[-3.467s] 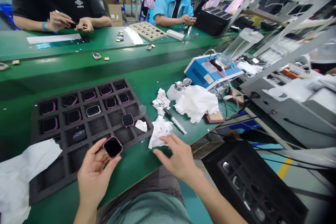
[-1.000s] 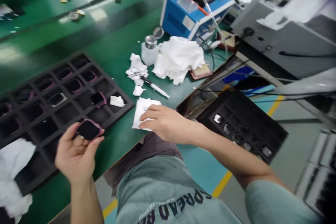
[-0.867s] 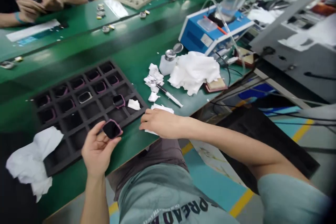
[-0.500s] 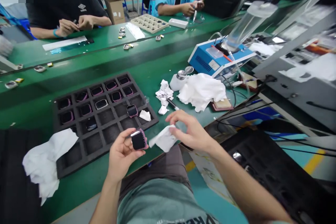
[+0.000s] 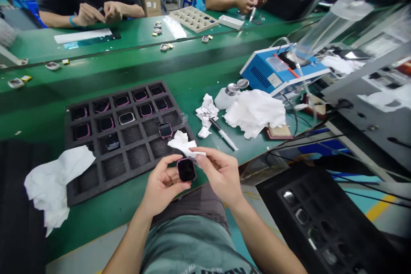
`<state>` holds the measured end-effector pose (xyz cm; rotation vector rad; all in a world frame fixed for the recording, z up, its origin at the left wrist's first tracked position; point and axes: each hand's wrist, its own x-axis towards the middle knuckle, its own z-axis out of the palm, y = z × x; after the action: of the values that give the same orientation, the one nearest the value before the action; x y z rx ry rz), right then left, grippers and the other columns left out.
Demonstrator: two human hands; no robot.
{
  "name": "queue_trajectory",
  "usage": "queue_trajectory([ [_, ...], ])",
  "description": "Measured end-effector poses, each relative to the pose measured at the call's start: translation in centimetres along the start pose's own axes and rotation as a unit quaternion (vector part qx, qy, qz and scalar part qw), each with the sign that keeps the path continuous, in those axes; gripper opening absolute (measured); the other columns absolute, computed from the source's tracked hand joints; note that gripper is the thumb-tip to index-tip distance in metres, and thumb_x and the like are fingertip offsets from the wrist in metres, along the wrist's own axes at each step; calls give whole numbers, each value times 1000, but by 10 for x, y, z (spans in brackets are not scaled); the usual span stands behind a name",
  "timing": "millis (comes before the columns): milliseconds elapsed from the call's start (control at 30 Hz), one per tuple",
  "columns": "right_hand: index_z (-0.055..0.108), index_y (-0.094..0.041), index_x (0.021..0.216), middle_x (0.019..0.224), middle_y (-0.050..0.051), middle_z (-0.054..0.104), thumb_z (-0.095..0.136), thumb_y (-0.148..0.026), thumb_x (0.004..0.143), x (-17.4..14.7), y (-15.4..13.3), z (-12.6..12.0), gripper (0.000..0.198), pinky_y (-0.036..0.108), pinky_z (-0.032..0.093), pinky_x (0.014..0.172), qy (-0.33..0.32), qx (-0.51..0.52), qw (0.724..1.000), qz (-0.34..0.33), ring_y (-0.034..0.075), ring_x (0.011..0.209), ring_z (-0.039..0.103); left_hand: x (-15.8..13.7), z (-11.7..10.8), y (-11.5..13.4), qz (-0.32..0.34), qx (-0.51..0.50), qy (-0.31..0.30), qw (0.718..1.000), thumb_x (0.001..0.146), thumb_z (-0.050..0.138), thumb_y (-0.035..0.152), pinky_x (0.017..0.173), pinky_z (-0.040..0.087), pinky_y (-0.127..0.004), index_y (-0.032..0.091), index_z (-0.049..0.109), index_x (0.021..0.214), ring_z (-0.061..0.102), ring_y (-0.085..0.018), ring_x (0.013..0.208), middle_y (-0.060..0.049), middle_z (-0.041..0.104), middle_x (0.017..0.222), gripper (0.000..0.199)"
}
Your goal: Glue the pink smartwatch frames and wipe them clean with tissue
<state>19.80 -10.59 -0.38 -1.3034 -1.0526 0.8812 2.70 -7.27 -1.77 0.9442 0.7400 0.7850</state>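
Observation:
My left hand (image 5: 163, 184) grips a square smartwatch body (image 5: 186, 169) by its edges, its black screen turned up towards me and its rim pinkish purple. Close beside it, my right hand (image 5: 221, 173) pinches a white wipe (image 5: 183, 143) between thumb and fingers. The wipe spreads out to the left, just above the watch and over the near right corner of a dark foam tray (image 5: 128, 135). Several watch bodies sit in the tray's compartments, mostly with purplish rims, one with a silver rim (image 5: 126, 118). Another watch (image 5: 165, 130) rests at the tray's right side.
A crumpled white cloth (image 5: 59, 180) overlaps the tray's left corner. To the right lie a syringe (image 5: 224, 135), a white bottle with a metal lid (image 5: 224, 97), piled wipes (image 5: 257, 111) and a blue machine (image 5: 279, 70). Two people work across the green bench (image 5: 105, 68). A second dark tray (image 5: 308, 197) stands lower right.
The watch and my left hand have moved right. My right hand has brought the wipe left and up, beside the watch. The camera view has shifted slightly.

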Motion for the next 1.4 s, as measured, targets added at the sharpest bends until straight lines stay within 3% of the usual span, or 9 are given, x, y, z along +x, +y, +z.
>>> queue_trajectory([
  [100,78,-27,112,105,3,82,63,-24,98,-3,1,-1,21,25,60,73,-40,-38,998,-38,16,84,77,0,-4,-4,5,-26,-14,1000,72,89,12,76,61,-22,21,58,120,80,-16,81,-3,83,90,58],
  [233,75,-29,121,116,2,80,61,-13,97,-4,1,-4,32,28,61,90,-64,-114,981,-142,19,104,78,-1,-8,-7,4,-53,-19,998,74,86,8,80,61,-22,20,58,125,80,-15,84,-3,84,92,60],
  [300,72,-29,125,118,2,80,59,-10,96,-3,-1,-4,36,28,62,91,-75,-139,972,-174,19,105,77,-1,-9,-7,-1,-59,-18,998,72,86,6,80,62,-23,19,58,128,80,-16,85,-5,84,94,63],
  [433,70,-27,127,116,3,80,57,-7,96,0,-1,-2,39,27,64,86,-83,-186,958,-203,18,98,79,-3,-10,-4,-6,-81,-9,997,70,87,5,80,63,-24,17,61,131,80,-17,86,-6,84,98,68],
  [833,68,-23,125,122,8,78,53,-4,95,-7,3,6,39,28,66,84,-93,-271,918,-275,20,100,79,-5,-13,-5,-14,-144,-8,989,67,87,4,77,62,-22,15,68,126,78,-14,79,-2,83,90,63],
  [1133,70,-18,118,112,10,81,52,-10,99,-18,4,13,28,25,64,69,-49,-326,906,-265,19,81,81,-5,-11,-9,21,-116,5,993,69,83,6,80,62,-23,13,66,128,79,-16,82,-2,83,90,62],
  [1400,76,-18,108,91,6,83,54,-23,100,-32,10,10,23,21,54,53,-9,-306,937,-171,13,57,71,-3,-9,-15,50,-34,55,997,72,80,14,89,63,-29,14,64,126,80,-24,96,-4,84,97,57],
])
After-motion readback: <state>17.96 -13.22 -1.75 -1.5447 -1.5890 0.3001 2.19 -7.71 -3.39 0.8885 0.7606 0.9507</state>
